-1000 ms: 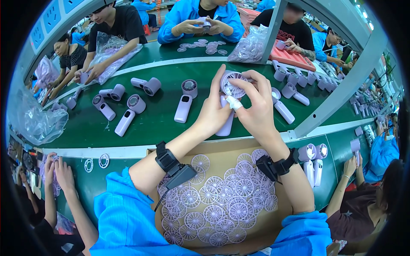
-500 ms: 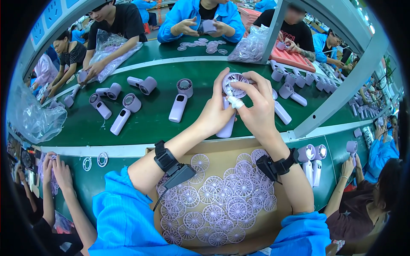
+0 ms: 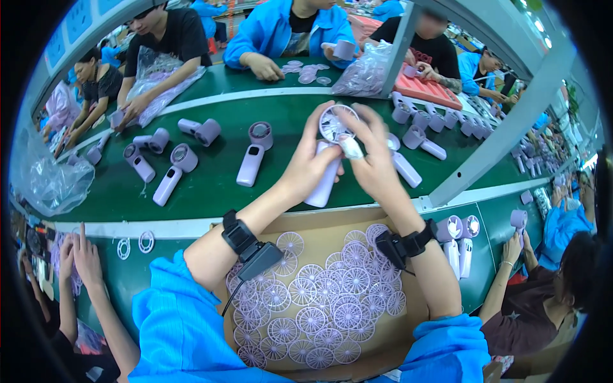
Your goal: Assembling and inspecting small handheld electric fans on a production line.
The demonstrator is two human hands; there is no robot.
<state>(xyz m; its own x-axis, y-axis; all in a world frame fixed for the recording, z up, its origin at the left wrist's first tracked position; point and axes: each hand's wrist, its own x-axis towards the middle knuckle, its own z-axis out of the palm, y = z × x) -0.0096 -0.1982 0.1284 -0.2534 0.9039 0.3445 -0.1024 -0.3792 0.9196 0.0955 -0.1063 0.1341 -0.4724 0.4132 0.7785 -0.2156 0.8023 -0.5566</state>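
1. Green counter [image 3: 211,185], fans [image 3: 250,165] spread across it.
2. Box [image 3: 325,226] nearer, many loose grilles [image 3: 349,315] unfitted inside.
3. Held fan [image 3: 324,182], above the counter: left hand [image 3: 305,165] grasps it; right hand [image 3: 377,166], blurred, touches its grille [image 3: 331,121], grip unclear.
4. That grille: covering the fan's front, seating unclear.

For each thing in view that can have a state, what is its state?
Held fan: tilted
Left hand: closed around held fan
Right hand: at held fan's upper end, motion-blurred
Round grilles: loose, overlapping
Cardboard box: open-topped
Plastic bag at left: crumpled
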